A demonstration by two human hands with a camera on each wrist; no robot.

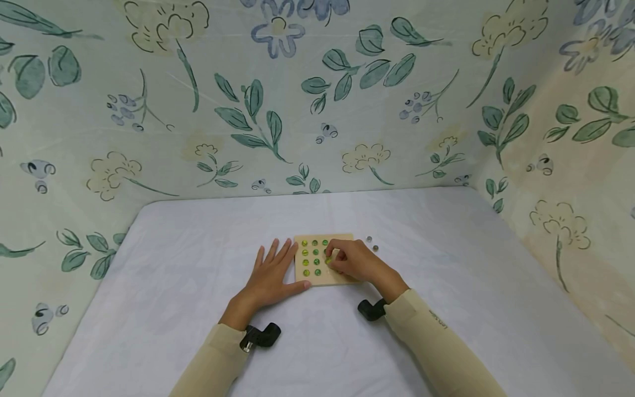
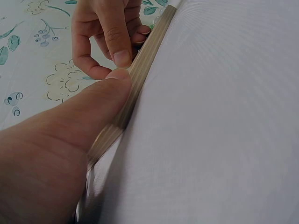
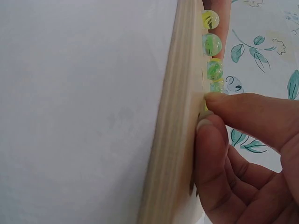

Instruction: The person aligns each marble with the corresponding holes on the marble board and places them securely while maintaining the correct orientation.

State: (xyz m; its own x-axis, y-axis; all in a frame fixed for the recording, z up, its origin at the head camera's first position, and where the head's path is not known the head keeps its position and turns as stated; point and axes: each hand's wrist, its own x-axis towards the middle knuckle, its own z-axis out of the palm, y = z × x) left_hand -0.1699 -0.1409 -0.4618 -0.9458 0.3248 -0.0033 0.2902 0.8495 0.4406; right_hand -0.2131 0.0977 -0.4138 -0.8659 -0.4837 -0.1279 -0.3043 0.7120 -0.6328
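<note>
On the white-covered table lies a flat wooden board (image 1: 334, 280) with rows of green and yellow glass marbles (image 1: 316, 262) set in it. My left hand (image 1: 270, 279) rests at the board's left side, fingers straight and spread, its thumb on the near-left corner. Over the right part of the board, my right hand (image 1: 356, 260) pinches a yellowish marble (image 1: 328, 261) between thumb and index finger, close over the surface. In the right wrist view these fingertips (image 3: 216, 99) mostly cover that marble, and part of the board's right side is hidden under the hand.
Two small greyish balls (image 1: 375, 248) lie on the cloth just right of the board's far corner. A black wrist camera (image 1: 372, 310) sits on each forearm. Floral fabric (image 1: 278, 110) hangs behind the table and along its sides.
</note>
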